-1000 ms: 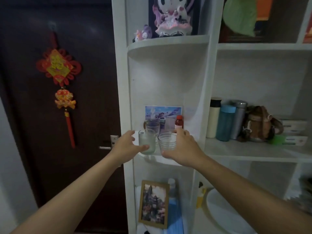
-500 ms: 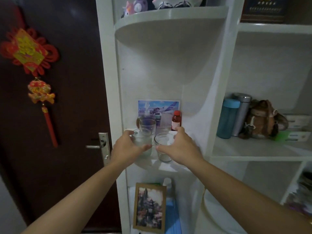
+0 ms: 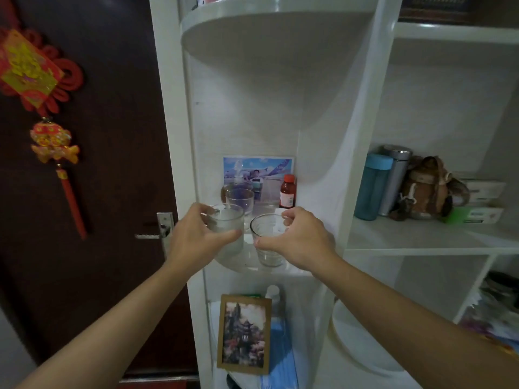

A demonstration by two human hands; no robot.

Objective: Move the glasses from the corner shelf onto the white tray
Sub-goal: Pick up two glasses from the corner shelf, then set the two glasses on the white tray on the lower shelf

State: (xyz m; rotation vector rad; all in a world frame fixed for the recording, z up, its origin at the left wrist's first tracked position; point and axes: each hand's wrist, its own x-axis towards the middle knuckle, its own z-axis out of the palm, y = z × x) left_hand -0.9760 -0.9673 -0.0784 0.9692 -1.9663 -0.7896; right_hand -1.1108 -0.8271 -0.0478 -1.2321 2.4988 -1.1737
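A frosted glass [image 3: 229, 230] stands at the front left of the rounded corner shelf [image 3: 247, 265], and my left hand [image 3: 193, 237] is wrapped around it. Beside it to the right is a clear ribbed glass [image 3: 266, 240], gripped by my right hand [image 3: 300, 240]. Both glasses look to be at or just above the shelf's front edge. A third clear glass [image 3: 240, 199] stands behind them, untouched. The rim of a white round tray [image 3: 356, 343] shows low on the right, below the shelves.
At the shelf's back stand a photo [image 3: 258, 175] and a small red-capped bottle [image 3: 288, 192]. Right shelf: a blue tumbler [image 3: 372, 186], a steel flask, a brown plush, boxes. Below is a framed picture [image 3: 243, 335]. A dark door with a handle [image 3: 157, 234] is left.
Both hands have closed more firmly round the two front glasses, which have come slightly forward toward the shelf's edge. The view has moved closer and tilted down.
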